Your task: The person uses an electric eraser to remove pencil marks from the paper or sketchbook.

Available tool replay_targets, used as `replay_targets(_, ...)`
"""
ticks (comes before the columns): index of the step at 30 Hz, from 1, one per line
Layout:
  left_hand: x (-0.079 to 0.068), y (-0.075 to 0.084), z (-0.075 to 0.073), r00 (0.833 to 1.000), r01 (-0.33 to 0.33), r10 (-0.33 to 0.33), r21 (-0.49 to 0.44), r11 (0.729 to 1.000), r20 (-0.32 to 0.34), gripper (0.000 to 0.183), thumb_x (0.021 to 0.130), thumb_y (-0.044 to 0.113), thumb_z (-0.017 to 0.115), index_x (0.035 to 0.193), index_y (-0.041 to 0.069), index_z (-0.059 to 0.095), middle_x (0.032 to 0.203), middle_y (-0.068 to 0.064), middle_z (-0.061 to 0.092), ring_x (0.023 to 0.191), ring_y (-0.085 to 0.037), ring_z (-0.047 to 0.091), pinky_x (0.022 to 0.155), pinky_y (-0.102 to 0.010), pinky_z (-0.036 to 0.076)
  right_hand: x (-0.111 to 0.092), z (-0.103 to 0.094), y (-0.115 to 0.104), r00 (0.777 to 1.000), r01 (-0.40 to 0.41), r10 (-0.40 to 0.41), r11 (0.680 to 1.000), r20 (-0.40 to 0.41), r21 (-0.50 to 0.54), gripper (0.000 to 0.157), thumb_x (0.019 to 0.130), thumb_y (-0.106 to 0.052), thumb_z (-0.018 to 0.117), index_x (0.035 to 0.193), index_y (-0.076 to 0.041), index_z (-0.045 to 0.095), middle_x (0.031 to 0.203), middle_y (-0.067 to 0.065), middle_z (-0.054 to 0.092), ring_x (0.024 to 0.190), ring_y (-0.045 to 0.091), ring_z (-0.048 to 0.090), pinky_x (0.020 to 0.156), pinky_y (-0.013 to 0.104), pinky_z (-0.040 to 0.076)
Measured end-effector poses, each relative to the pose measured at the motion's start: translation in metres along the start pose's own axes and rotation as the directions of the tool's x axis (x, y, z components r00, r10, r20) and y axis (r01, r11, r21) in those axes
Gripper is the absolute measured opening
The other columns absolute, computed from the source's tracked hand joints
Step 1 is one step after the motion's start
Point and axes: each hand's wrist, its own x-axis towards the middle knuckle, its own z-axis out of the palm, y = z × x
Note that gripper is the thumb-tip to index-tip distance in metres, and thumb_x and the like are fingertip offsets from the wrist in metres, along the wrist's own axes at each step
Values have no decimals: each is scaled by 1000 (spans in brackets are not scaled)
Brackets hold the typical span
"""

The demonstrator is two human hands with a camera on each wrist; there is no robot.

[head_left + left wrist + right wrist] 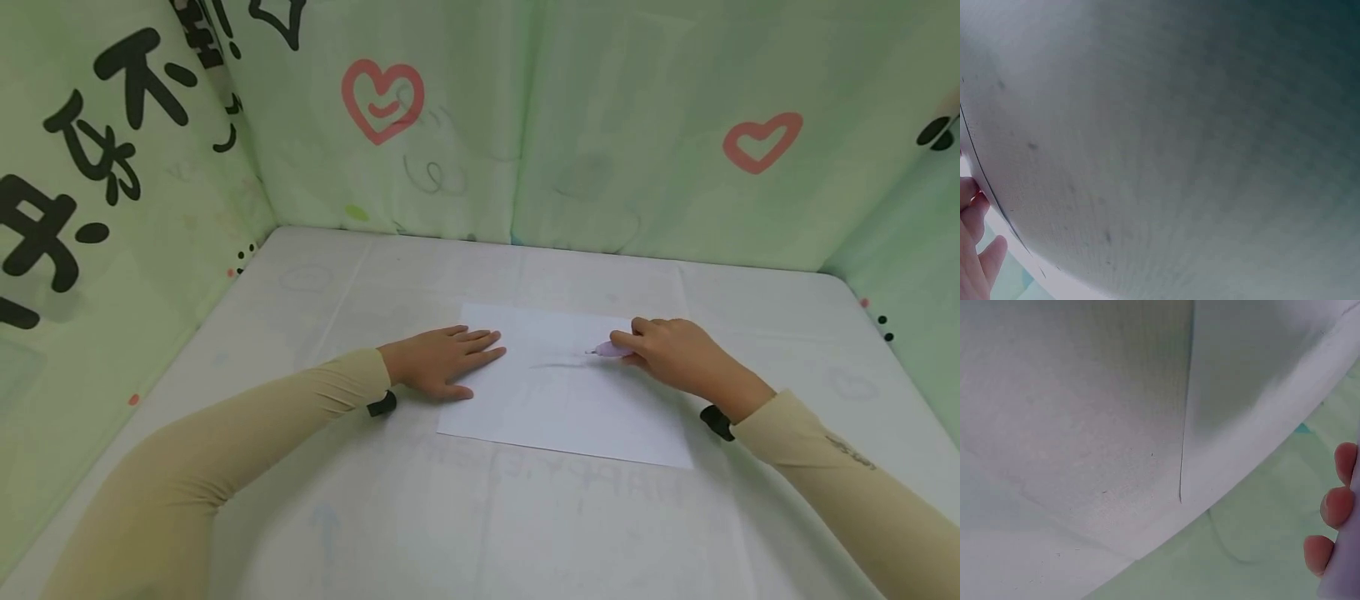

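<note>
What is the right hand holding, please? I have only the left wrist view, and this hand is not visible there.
Observer: The right hand grips a pale purple pen-like tool.
Operator: Thank you. In which direction does its tip point?
Observer: Over the white sheet, toward the left hand; I cannot tell if it touches.
Operator: And what stands beyond the far edge of the table?
Observer: A green cloth, which carries a red heart with a smile inside.

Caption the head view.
Left hand spread at the edge of a white sheet, right hand holding a lilac pen-like tool over it.
</note>
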Motion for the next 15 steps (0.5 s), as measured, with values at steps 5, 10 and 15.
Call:
replay_targets(5, -1, 1, -1, 1000, -6, 6, -2, 1000, 0, 73, 96, 51, 37, 153, 15, 9, 160, -8, 9, 148, -21, 12, 120, -41, 13, -4, -2, -5, 998, -47, 47, 999, 44, -1, 31, 71, -17, 81, 85, -11, 53, 64, 1, 45, 47, 11, 39, 41, 24, 32)
replay_targets(10, -2, 0, 0, 1000, -18, 18, 0, 1000, -15, 73, 96, 51, 37, 153, 14, 10, 159, -9, 10, 147, -23, 14, 120, -41, 14, -6, 0, -7, 991, -78, 80, 997, 108, -15, 28, 74, -20, 79, 81, -8, 54, 64, 1, 50, 49, 14, 46, 43, 26, 37)
replay_targets(15, -1, 0, 1, 1000, -20, 20, -2, 1000, -21, 73, 96, 51, 37, 152, 13, 11, 159, -10, 11, 147, -23, 14, 120, -42, 15, -6, 2, -8, 987, -84, 84, 996, 140, 0, 28, 74, -21, 78, 78, -10, 53, 61, -2, 48, 48, 11, 42, 42, 24, 32)
